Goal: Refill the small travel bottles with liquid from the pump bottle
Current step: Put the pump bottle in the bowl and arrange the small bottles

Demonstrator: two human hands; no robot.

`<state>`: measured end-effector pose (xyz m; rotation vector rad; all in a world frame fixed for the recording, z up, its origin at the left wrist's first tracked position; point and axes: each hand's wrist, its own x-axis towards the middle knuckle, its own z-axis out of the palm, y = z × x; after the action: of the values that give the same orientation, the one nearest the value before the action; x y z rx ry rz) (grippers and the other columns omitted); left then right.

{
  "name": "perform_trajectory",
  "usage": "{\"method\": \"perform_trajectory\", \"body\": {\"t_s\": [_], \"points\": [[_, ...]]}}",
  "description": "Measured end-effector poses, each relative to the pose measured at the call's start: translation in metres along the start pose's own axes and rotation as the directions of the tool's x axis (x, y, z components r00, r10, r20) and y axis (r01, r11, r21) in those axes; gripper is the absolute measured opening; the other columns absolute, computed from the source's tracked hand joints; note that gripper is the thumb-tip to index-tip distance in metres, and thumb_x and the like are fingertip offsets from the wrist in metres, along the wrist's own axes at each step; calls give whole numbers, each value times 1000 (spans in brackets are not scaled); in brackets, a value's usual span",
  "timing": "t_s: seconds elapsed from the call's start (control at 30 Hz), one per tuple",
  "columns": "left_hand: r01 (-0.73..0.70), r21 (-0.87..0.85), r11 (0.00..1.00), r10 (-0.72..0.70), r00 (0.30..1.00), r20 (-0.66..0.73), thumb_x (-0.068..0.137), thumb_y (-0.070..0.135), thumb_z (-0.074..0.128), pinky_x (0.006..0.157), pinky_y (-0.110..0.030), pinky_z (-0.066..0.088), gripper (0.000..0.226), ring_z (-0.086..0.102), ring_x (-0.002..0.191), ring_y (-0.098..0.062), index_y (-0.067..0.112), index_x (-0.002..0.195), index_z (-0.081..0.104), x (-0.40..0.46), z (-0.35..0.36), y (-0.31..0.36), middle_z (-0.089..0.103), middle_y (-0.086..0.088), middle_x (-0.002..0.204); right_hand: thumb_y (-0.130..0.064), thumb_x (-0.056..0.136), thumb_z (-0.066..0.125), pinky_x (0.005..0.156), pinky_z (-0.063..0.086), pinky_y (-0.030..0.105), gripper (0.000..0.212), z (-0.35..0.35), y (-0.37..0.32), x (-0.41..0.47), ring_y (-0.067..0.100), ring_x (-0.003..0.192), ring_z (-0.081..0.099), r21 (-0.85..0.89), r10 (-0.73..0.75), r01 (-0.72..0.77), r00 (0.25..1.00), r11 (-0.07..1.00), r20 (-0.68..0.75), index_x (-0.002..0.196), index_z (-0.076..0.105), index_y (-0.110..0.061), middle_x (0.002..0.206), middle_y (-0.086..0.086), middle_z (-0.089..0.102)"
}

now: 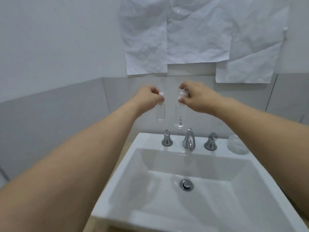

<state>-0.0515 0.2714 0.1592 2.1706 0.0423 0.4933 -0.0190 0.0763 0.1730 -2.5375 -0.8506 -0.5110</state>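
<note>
Both bottles were held up over the far edge of the sink (143,139): left hand (147,96) pinched the small clear travel bottle (160,112) by its white cap, right hand (194,96) gripped the pump bottle (180,114) at its top. Step looked like lining up; next, probably uncap the travel bottle and bring the pump's outlet to its mouth

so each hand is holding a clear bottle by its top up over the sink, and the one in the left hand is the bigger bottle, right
Not quite. The head view shows the left hand holding the smaller clear bottle; the bigger bottle, the one with dark print low on its side, hangs from the right hand. The rest stands: each is gripped by its top, above the sink.
</note>
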Motion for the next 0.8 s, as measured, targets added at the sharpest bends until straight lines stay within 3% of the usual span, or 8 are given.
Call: {"method": "perform_trajectory", "body": {"t_s": [0.3, 0.53, 0.8], "points": [[-69, -33, 997, 71, 993, 94, 85, 9, 73, 68, -29, 42, 20, 51, 76, -19, 17, 76, 57, -25, 61, 81, 56, -5, 78, -28, 91, 63, 92, 37, 27, 43, -66, 45, -61, 27, 121, 51, -40, 68, -70, 996, 997, -51, 130, 52, -13, 134, 11, 55], [-101, -49, 994, 108, 977, 184, 88, 9, 73, 56, -25, 41, 14, 50, 75, -22, 11, 84, 60, -42, 123, 136, 56, -9, 78, -31, 89, 67, 93, 42, 31, 44, -112, 106, -110, 27, 115, 55, -70, 183, -186, 982, 980, -46, 128, 53, -16, 133, 9, 55], [-123, -45, 991, 131, 944, 304, 87, 9, 74, 56, -26, 42, 14, 54, 76, -22, 8, 83, 61, -53, 217, 172, 58, -14, 82, -29, 88, 68, 86, 33, 24, 47, -143, 177, -165, 27, 122, 49, -94, 341, -343, 939, 934, -44, 130, 54, -11, 134, 11, 54]]}}
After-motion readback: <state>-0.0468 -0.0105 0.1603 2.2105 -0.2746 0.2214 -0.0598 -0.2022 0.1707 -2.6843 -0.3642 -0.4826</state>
